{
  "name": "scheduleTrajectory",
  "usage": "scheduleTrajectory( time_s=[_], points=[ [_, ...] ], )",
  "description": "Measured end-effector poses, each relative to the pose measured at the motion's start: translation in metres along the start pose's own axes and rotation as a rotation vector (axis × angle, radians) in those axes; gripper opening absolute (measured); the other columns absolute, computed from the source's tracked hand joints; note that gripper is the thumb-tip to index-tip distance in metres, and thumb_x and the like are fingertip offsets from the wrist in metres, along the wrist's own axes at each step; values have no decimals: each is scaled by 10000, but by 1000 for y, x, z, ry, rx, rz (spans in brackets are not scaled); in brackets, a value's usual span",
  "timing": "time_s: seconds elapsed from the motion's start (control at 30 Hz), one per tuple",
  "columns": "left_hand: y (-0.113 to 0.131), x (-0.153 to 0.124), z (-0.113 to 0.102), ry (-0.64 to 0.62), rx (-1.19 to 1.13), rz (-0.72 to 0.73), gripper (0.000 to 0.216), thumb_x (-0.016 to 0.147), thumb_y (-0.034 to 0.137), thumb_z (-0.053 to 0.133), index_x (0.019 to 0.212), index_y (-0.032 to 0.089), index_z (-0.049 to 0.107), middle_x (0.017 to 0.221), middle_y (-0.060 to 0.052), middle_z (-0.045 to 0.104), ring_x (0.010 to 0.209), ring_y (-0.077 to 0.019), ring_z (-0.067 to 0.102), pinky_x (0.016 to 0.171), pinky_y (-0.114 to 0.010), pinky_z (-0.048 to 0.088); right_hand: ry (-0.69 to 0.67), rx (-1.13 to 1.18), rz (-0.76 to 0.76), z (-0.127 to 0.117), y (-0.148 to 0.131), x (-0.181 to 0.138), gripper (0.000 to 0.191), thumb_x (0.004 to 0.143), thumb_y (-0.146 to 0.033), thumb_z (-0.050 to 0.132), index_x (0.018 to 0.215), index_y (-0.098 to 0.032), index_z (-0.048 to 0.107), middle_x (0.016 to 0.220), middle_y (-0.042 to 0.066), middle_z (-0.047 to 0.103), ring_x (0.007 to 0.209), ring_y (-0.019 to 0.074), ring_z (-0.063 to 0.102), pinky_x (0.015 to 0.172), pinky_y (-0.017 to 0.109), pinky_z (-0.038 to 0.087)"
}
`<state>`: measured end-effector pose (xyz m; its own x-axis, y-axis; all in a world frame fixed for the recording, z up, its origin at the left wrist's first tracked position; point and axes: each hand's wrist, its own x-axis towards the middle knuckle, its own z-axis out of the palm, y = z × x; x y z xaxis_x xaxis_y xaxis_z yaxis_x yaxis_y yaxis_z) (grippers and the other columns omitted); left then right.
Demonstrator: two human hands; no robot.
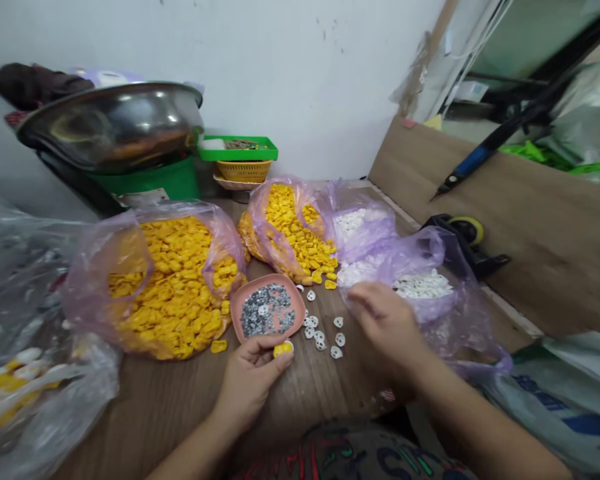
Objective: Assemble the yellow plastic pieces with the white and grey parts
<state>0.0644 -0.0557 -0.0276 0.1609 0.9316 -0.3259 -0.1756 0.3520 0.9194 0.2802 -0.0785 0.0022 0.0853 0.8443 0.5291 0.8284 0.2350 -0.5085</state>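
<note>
My left hand (253, 373) is closed, pinching a small yellow plastic piece (282, 349) between thumb and fingers. A bit of white shows at that piece's far edge. Just beyond it sits a pink dish (236, 313) of small grey metallic bits (267, 310), with one white piece on top. To the right, my right hand (385, 323) hovers with fingers curled together, slightly blurred; what they hold, if anything, is hidden. Between the hands lie several small white pieces with dark holes (320, 337). A single yellow piece (219, 346) rests left of the dish.
Purple bags of yellow pieces stand at left (175, 287) and centre (293, 233). Purple bags of white pieces (425, 285) lie at right, near a tool with a blue handle (473, 163). A metal basin (115, 123) and a green tray (240, 152) are behind.
</note>
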Motion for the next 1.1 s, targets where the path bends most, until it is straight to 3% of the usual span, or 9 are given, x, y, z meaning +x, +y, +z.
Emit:
scheduleTrajectory(
  time_s=[0.07, 0.13, 0.2, 0.47, 0.63, 0.77, 0.83, 1.0, 1.1],
  points=[
    [1, 1, 2, 3, 18, 0, 268, 389, 236, 783, 612, 153, 658, 575, 2, 659, 534, -92, 564, 536, -189, 447, 20, -314, 326, -26, 33, 14, 229, 707, -116, 464, 769, -203, 667, 828, 65, 671, 829, 204, 600, 765, 327, 456],
    [2, 1, 4, -10, 48, -2, 276, 389, 259, 780, 611, 151, 656, 554, 10, 643, 497, -82, 536, 503, -185, 427, -188, -525, 662, -43, 64, 24, 209, 657, -106, 505, 699, -214, 680, 794, 66, 685, 801, 228, 617, 734, 326, 458],
    [2, 2, 7, -24, 78, -1, 281, 388, 269, 776, 613, 151, 656, 553, 11, 639, 495, -85, 529, 494, -189, 419, -255, -527, 707, -46, 85, 28, 181, 606, -107, 560, 660, -225, 687, 751, 52, 697, 769, 231, 629, 706, 303, 463],
    [0, -2, 11, -21, -7, -34, 277, 381, 173, 775, 636, 151, 672, 601, -4, 676, 565, -108, 587, 567, -208, 463, -179, -455, 714, -33, 91, 17, 217, 705, -223, 524, 839, -180, 689, 889, 102, 691, 857, 265, 613, 777, 372, 443],
    [3, -3, 14, -37, -55, -49, 273, 400, 111, 766, 657, 152, 684, 620, -11, 692, 582, -110, 604, 596, -216, 481, 284, -6, 584, -33, 48, 10, 220, 679, -336, 563, 813, -186, 651, 798, 68, 673, 750, 217, 604, 724, 366, 460],
    [1, -3, 16, -92, -48, -43, 259, 422, 96, 758, 666, 151, 689, 635, -20, 700, 591, -117, 611, 616, -236, 491, -219, 819, 643, 2, -18, -7, 246, 614, -360, 657, 792, -195, 616, 583, -18, 603, 475, 111, 530, 464, 237, 434],
    [-2, -4, 14, -136, -77, -33, 269, 429, 99, 757, 684, 155, 692, 663, -25, 707, 607, -127, 621, 629, -252, 499, -401, 1022, 655, 25, -41, -14, 207, 630, -357, 653, 753, -193, 626, 548, -33, 573, 440, 89, 495, 434, 218, 412],
    [-5, -5, 8, -114, -147, -3, 288, 418, 112, 767, 692, 158, 694, 708, -26, 717, 653, -138, 632, 644, -251, 508, -288, 816, 383, 56, -52, -22, 82, 686, -233, 620, 725, -212, 689, 764, 23, 604, 769, 146, 571, 739, 305, 466],
    [-4, -6, 6, -92, -193, -12, 301, 397, 115, 782, 680, 150, 683, 671, -21, 710, 624, -126, 626, 618, -232, 505, -316, 702, 181, 55, -45, -23, 186, 740, -198, 572, 880, -243, 686, 822, 31, 599, 812, 149, 570, 761, 310, 469]
  ],
)
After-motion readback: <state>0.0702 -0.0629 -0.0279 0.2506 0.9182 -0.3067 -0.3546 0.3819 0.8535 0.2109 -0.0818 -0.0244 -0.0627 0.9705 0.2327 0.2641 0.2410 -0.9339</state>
